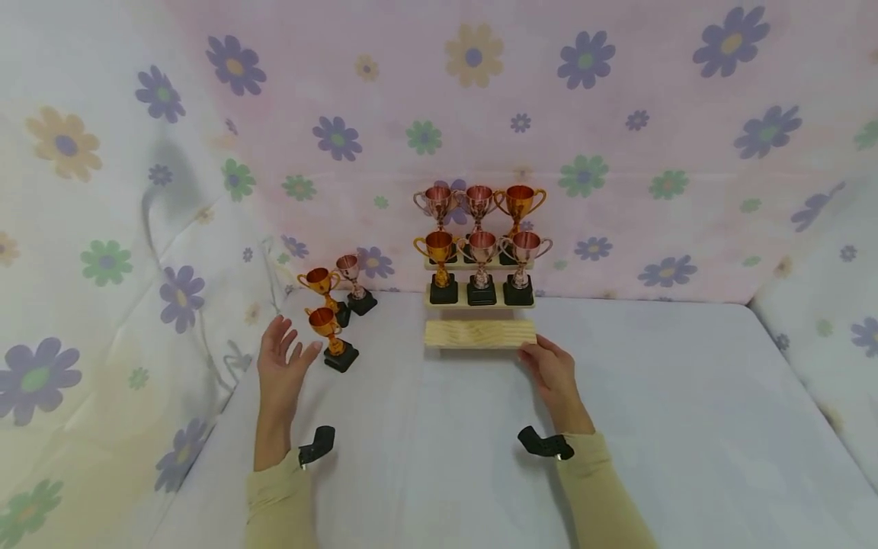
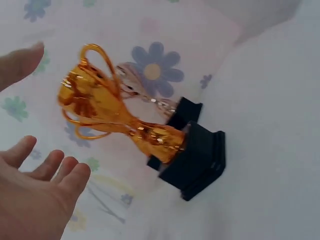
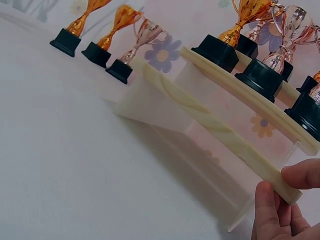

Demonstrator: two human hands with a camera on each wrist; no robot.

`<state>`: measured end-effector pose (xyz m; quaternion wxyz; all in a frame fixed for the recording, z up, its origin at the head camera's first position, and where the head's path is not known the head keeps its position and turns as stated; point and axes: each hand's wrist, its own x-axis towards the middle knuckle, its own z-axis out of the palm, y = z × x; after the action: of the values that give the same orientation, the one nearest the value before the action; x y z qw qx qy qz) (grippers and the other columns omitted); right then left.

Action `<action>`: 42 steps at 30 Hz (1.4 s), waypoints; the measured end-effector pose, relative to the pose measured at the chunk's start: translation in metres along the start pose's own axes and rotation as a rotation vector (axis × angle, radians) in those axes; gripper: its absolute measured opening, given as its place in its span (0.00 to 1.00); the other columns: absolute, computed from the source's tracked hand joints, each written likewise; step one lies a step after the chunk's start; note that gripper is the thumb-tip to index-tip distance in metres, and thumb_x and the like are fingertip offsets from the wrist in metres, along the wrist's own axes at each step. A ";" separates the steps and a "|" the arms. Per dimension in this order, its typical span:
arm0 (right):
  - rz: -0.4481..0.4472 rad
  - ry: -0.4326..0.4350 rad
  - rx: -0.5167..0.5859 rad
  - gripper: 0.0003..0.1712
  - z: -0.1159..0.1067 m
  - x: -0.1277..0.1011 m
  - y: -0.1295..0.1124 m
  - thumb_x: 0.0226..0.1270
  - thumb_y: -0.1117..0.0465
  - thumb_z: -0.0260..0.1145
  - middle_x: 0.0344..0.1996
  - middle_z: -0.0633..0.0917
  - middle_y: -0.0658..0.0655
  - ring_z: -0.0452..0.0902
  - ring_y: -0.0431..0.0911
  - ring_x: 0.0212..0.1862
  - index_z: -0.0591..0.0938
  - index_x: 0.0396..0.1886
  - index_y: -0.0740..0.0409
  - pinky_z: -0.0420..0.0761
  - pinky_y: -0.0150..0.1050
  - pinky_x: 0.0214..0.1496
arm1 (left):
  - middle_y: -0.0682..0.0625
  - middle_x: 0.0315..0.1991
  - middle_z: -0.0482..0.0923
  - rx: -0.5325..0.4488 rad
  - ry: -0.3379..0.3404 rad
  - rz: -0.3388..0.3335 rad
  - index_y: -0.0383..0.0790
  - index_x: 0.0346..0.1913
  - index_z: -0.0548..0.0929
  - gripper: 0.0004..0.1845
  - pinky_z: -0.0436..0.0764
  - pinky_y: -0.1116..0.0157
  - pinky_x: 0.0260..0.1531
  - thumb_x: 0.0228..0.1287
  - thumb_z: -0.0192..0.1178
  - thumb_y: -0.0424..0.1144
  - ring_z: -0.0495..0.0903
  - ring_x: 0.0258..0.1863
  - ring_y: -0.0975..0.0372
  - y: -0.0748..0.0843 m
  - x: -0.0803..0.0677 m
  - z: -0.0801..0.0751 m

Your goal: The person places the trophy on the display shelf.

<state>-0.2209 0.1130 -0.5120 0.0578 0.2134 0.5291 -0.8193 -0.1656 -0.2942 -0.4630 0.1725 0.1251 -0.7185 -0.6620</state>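
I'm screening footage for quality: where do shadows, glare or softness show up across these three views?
In the head view, soft grey shadows on the left side of the flowered cloth; in the left wrist view, bright glints on the nearest gold trophy, with slightly soft detail; in the right wrist view, a broad shadow beneath the wooden shelf.

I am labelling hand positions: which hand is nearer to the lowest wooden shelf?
Right. The right hand pinches the lowest wooden shelf at its right end; the left hand is well to the left, beside a gold trophy.
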 end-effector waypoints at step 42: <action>-0.021 -0.026 0.035 0.33 -0.002 0.005 0.001 0.71 0.75 0.59 0.67 0.70 0.68 0.82 0.35 0.39 0.63 0.74 0.74 0.84 0.26 0.50 | 0.48 0.49 0.84 -0.124 -0.194 0.376 0.29 0.57 0.80 0.29 0.88 0.68 0.43 0.50 0.76 0.21 0.86 0.44 0.63 0.018 -0.024 0.133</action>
<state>-0.2242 0.1148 -0.5157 0.0523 0.1982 0.5161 -0.8316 -0.1980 -0.1616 -0.4560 0.2303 -0.0861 -0.7003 -0.6701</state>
